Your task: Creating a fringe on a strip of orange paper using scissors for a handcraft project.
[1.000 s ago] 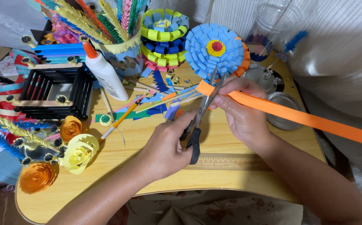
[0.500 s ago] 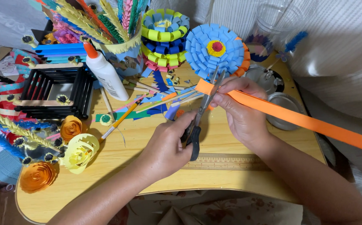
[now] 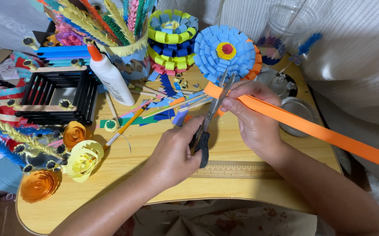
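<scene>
Gripping scissors w/ left hand — right hand fingers pinch orange paper strip.

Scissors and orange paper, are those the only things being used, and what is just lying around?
In use:
scissors in left hand
orange strip held by right hand

Lying about:
glue bottle
blue paper flower
yellow rose
black stick box
ruler

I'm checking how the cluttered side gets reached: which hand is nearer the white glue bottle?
Left. The left hand, gripping the scissors, lies right of and below the glue bottle; the right hand, holding the orange paper strip, sits farther right.
</scene>
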